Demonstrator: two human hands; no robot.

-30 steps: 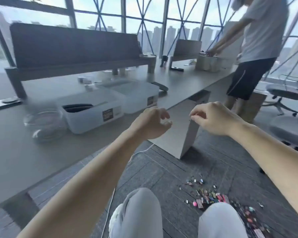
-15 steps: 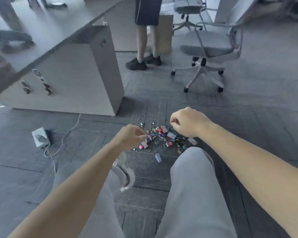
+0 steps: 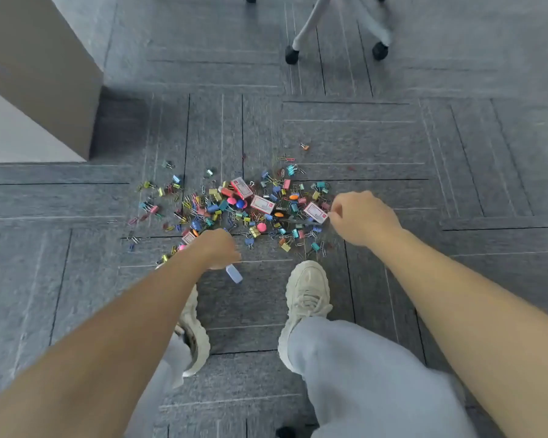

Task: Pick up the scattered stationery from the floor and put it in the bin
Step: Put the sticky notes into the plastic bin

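Observation:
Scattered stationery (image 3: 241, 210) lies in a pile on the grey carpet: coloured binder clips, paper clips, round pins and three white-and-red staple boxes. My left hand (image 3: 217, 248) hovers with curled fingers over the pile's near left edge. A small pale blue piece (image 3: 234, 274) pokes out just under it; whether the fingers hold it is hidden. My right hand (image 3: 361, 216) is at the pile's right edge, thumb and forefinger pinching the corner of a staple box (image 3: 314, 212). No bin is in view.
A beige desk panel (image 3: 45, 74) stands at the upper left. An office chair's legs and casters (image 3: 329, 30) are beyond the pile. My two cream shoes (image 3: 307, 289) stand just short of the pile, grey trouser legs below them.
The view swung from the desk top down to the floor. Both hands dropped from chest height to the pile, the right one reaching the staple box.

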